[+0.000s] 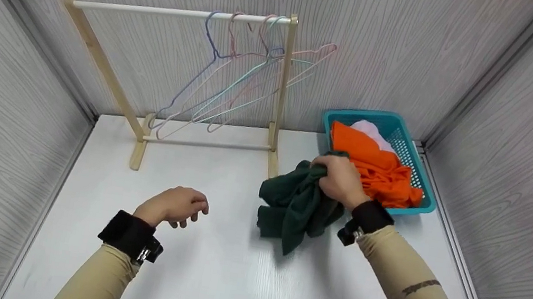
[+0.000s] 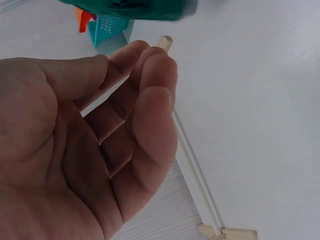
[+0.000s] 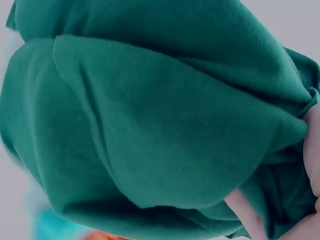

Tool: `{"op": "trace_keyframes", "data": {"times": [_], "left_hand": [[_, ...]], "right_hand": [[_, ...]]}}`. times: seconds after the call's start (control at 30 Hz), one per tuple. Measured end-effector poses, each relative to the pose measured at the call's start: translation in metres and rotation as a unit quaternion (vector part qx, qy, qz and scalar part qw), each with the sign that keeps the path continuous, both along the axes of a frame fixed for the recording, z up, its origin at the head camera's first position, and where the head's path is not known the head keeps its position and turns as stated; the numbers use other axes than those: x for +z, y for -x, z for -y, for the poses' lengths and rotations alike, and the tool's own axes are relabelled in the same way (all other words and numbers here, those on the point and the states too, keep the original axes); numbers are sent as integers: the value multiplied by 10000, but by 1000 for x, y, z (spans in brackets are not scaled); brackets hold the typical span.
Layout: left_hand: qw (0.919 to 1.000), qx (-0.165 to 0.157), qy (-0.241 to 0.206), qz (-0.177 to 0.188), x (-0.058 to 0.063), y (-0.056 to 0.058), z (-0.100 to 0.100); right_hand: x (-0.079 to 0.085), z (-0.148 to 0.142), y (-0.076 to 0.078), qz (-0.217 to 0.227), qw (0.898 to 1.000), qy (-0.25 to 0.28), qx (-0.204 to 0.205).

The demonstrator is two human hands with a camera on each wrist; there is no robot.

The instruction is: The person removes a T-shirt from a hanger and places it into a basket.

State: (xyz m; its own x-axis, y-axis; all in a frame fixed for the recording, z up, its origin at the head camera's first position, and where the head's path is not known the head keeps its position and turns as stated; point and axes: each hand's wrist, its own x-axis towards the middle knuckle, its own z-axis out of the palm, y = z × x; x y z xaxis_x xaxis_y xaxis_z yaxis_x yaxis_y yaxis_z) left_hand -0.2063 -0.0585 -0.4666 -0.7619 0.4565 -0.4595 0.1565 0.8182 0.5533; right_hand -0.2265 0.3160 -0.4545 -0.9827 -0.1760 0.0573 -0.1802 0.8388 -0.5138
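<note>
My right hand [image 1: 340,180] grips a bunched dark green garment [image 1: 297,205] just left of the basket's front. The cloth hangs down in folds over the white table and fills most of the right wrist view, where its green folds [image 3: 150,120] partly cover the fingers. My left hand [image 1: 177,206] hovers over the table to the left of the garment, fingers loosely curled. In the left wrist view the palm and bent fingers of the left hand [image 2: 120,135] show with nothing between them. The garment's lower edge [image 2: 135,9] appears at the top of that view.
A teal basket [image 1: 403,212] at the back right holds orange cloth [image 1: 367,152] and pale pink cloth [image 1: 372,131]. At the back stands a wooden rack with a white rail [image 1: 160,11]; several thin hangers [image 1: 185,86] hang toward its right end. Panelled walls enclose the table [image 1: 219,281].
</note>
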Motion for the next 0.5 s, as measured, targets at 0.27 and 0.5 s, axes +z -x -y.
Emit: {"op": "trace_keyframes", "data": {"times": [0.27,0.5], "left_hand": [[10000,-28,-72,28,0,2,0],[10000,62,-56,20,-2,2,1]], "right_hand": [[90,-48,21,-1155,9906,-227,-695],[126,-101,29,-1353,9747,-1071,-1424]]}}
